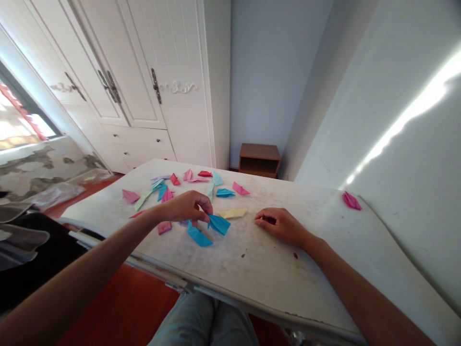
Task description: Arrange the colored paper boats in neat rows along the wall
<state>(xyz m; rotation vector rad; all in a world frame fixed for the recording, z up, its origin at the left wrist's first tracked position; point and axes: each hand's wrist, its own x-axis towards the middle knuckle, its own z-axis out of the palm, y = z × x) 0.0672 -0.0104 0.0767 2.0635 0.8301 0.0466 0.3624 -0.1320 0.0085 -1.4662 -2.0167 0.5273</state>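
Note:
My left hand (190, 206) pinches a blue folded-paper boat (219, 224) between thumb and fingertips, over the left-middle of the white table (266, 269). Another blue paper boat (199, 235) lies just below it. A yellow folded-paper boat (233, 213) rests close by, between my two hands. On the tabletop to the right is my right hand (281, 223), its fingers curled together and nothing showing in them. Beyond my left hand are a pink paper boat (240, 189) and a darker blue one (225, 192). My left hand partly covers some of the pieces under it.
Several more folded papers, among them a pink one (130, 196) and a red one (175, 179), lie scattered at the left. A magenta one (351, 201) sits by the right wall. A white wardrobe (187, 115) and a brown shelf box (260, 153) stand behind the table.

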